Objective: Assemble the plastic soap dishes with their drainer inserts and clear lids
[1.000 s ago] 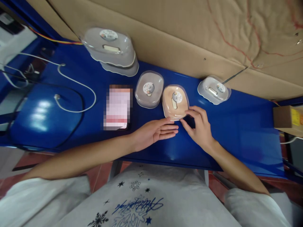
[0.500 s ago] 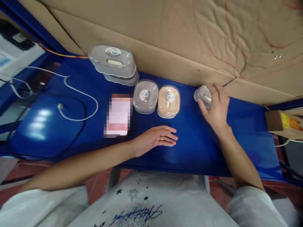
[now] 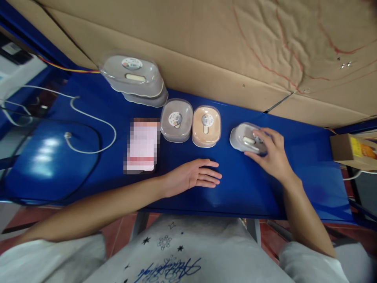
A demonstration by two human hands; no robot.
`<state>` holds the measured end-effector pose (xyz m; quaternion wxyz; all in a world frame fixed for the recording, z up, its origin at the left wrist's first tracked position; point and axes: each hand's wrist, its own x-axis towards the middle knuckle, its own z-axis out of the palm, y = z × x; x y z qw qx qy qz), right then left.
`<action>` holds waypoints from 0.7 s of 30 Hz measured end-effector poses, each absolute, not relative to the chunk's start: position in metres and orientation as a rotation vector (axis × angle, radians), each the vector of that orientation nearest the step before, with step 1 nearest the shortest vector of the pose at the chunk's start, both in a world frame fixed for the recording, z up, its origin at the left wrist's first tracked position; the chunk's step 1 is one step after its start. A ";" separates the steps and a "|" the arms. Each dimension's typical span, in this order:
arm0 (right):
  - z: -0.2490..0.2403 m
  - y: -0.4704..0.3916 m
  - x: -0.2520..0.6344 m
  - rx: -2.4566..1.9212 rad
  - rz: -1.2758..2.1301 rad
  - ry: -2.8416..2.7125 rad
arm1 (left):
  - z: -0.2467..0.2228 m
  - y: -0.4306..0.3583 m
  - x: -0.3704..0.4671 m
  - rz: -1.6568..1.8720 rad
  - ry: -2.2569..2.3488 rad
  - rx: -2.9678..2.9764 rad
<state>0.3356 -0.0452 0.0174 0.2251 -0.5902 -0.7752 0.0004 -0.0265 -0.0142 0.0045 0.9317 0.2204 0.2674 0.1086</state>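
Container, small grey one with clear lid [image 3: 243, 137], is at the right of the group, over the blue table [image 3: 235, 188]. Right hand [image 3: 272, 153] is gripping its right end, thumb along the near side, fingers over the lid. Can't tell from this angle whether the base is touching the tabletop. Cream tab [image 3: 249, 140] on the lid is visible left of the fingers.

Left hand [image 3: 191, 177] is loose, fingers straight and slightly apart, near the table's front edge. Nearest item to it is the peach container [image 3: 210, 135], clear lid on. Squarish grey container [image 3: 167, 125] sits just left of the peach one.

Farther out: two bigger grey containers [image 3: 147, 82] stacked at back left, by the cardboard panel [image 3: 176, 35]. Pixelated rectangular item [image 3: 141, 147] lies left of the squarish container. White cable [image 3: 115, 135] curves left of that. Cardboard box with yellow print [image 3: 343, 151] is at far right.
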 end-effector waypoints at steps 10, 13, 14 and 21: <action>0.052 -0.103 0.245 -1.141 0.647 -2.397 | 0.003 -0.023 -0.023 0.143 0.672 0.318; 0.056 -0.088 0.249 -1.083 0.728 -2.372 | 0.002 -0.025 -0.023 0.194 0.683 0.328; 0.056 -0.084 0.251 -1.054 0.754 -2.349 | 0.001 -0.025 -0.022 0.202 0.691 0.335; 0.053 -0.093 0.241 -1.442 0.357 -2.082 | 0.006 -0.025 -0.022 0.335 0.729 0.282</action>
